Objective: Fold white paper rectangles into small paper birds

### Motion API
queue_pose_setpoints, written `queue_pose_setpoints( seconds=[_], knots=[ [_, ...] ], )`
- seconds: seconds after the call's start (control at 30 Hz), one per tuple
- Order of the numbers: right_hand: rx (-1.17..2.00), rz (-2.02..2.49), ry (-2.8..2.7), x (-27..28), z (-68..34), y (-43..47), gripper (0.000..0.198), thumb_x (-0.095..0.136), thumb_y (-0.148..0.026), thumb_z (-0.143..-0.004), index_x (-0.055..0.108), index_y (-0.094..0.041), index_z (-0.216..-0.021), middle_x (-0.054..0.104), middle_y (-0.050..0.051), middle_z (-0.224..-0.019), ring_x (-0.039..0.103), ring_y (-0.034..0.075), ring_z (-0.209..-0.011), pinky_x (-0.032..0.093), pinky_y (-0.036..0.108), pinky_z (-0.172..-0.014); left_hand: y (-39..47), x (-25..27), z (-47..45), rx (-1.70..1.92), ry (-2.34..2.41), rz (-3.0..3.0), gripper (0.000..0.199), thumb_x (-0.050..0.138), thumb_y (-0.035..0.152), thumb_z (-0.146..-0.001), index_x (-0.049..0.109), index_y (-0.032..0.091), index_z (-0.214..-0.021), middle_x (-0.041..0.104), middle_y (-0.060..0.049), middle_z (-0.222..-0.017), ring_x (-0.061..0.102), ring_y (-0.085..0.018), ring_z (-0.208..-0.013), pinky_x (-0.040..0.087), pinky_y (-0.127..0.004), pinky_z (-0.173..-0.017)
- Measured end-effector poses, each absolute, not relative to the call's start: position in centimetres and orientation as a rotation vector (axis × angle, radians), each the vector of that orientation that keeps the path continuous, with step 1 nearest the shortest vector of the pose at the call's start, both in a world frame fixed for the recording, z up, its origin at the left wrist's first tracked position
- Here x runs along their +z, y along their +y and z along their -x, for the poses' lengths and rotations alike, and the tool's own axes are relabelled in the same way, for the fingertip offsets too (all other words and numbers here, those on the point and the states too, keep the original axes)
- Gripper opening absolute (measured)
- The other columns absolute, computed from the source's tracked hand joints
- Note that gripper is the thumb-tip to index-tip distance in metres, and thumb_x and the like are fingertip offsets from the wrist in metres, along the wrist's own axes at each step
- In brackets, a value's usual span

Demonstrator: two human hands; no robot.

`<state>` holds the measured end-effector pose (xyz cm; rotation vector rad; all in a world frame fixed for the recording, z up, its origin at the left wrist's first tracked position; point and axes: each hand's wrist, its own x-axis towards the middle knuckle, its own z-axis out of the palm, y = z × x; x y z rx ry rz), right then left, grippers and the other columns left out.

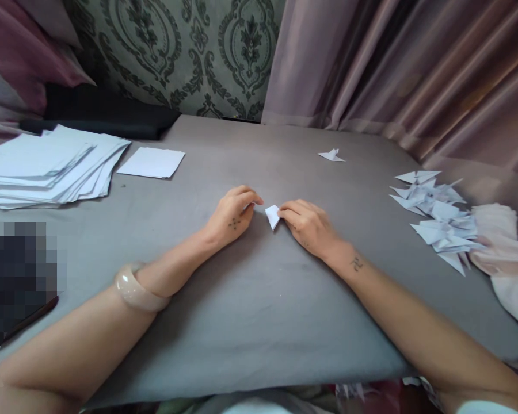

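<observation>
A small folded piece of white paper (273, 217) is at the middle of the grey-covered table. My right hand (308, 226) has its thumb and fingertips closed on the right edge of this paper. Just to the left, apart from the paper, is my left hand (237, 213), its fingers loosely curved and holding nothing that I can see. A pale bangle (133, 290) circles the left forearm.
At the left lie a pile of white sheets (47, 164) and a smaller stack of square paper (152, 162). Folded paper cranes (446, 221) are heaped at the right, beside pale cloth (501, 247). One folded paper crane (332, 154) sits farther back. Curtains (392, 69) hang behind.
</observation>
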<state>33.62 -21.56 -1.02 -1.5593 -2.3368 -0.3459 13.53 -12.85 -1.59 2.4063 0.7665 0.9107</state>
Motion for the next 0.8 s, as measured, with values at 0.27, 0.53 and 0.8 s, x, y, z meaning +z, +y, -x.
queue_pose_setpoints(
  seconds=[0.27,0.53,0.8],
  knots=[
    [-0.058,1.557,-2.328,-1.0,-33.8,-22.6,0.033,0.042,-0.006,-0.091,0.067,-0.016,-0.109,0.068,0.010,-0.114,0.058,0.023,-0.100,0.051,0.038,-0.085,-13.5,-1.8,-13.8,0.557,0.448,-2.784,0.042,0.037,0.002,-0.086,0.065,0.014,-0.115,0.065,-0.010,-0.124,0.057,-0.024,-0.111,0.049,-0.040,-0.095],
    [0.161,1.621,-1.999,-1.7,-33.8,-23.2,0.036,0.041,-0.005,-0.090,0.063,-0.021,-0.114,0.068,0.006,-0.111,0.059,0.020,-0.101,0.049,0.037,-0.091,-14.2,-1.1,-13.4,0.370,0.524,-2.948,0.038,0.038,0.009,-0.093,0.060,0.017,-0.123,0.062,-0.009,-0.130,0.055,-0.028,-0.117,0.047,-0.040,-0.088],
    [0.121,1.758,-2.104,-1.2,-33.3,-22.9,0.044,0.041,-0.007,-0.089,0.064,-0.025,-0.121,0.062,0.008,-0.111,0.055,0.022,-0.098,0.049,0.039,-0.088,-14.1,-1.3,-13.3,0.442,0.577,-2.817,0.035,0.040,0.012,-0.094,0.061,0.019,-0.121,0.065,-0.010,-0.126,0.056,-0.026,-0.115,0.047,-0.038,-0.085]
  ],
)
